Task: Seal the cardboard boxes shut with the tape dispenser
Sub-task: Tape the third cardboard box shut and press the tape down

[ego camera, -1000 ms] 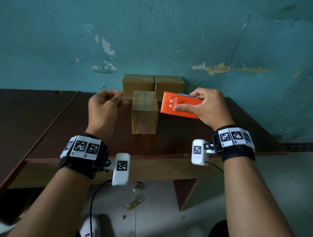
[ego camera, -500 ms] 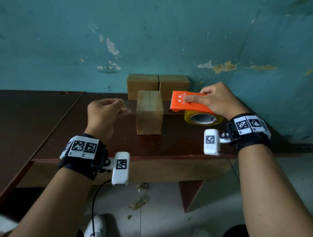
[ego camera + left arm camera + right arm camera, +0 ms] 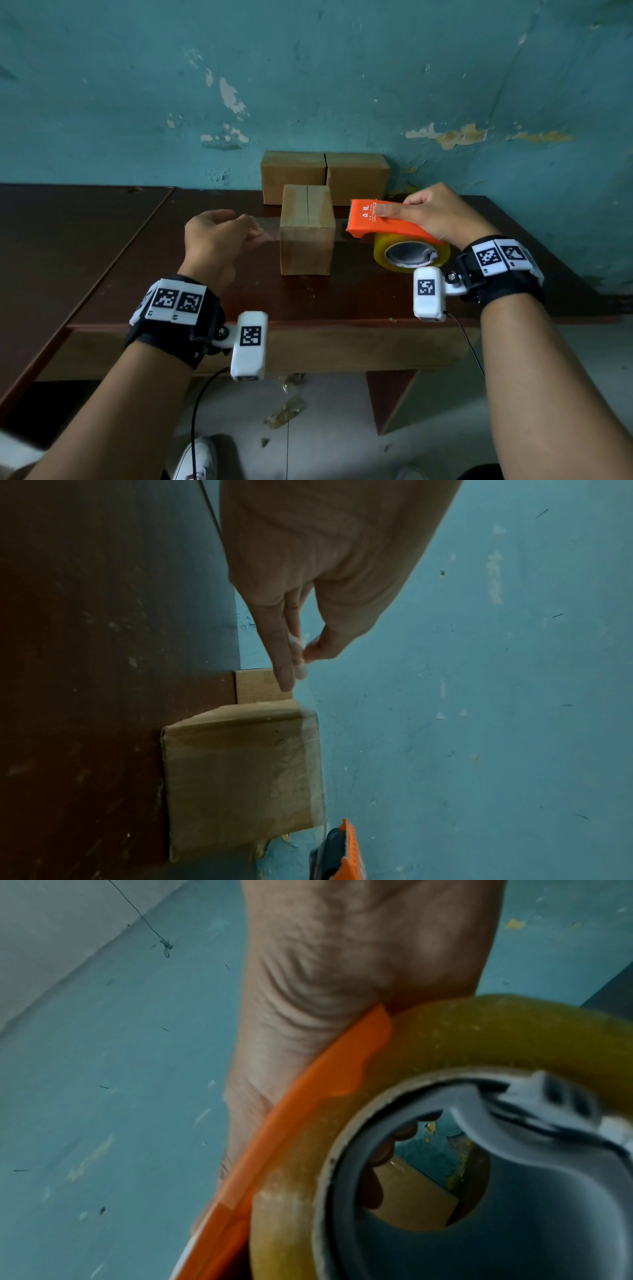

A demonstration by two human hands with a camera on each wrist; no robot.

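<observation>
A small cardboard box (image 3: 307,229) with a centre seam stands mid-table. My left hand (image 3: 253,230) is just left of it, thumb and fingers pinching the free end of a clear tape strip (image 3: 310,764). The strip runs over the box (image 3: 240,772) toward the dispenser. My right hand (image 3: 428,212) grips the orange tape dispenser (image 3: 387,219) from above, right of the box. Its yellowish tape roll (image 3: 411,255) sits underneath, just above the table. The right wrist view shows the roll (image 3: 479,1031) and the orange shell (image 3: 308,1123) under my palm.
Two more cardboard boxes (image 3: 293,176) (image 3: 358,176) stand side by side against the teal wall behind the front box. The dark wooden table (image 3: 342,298) ends close to my wrists. A second table (image 3: 68,240) adjoins on the left. Scraps of tape (image 3: 287,407) lie on the floor.
My right hand has drawn the dispenser rightward and down away from the box, and the roll now shows beneath it. The left hand stays left of the box, pinching the tape end.
</observation>
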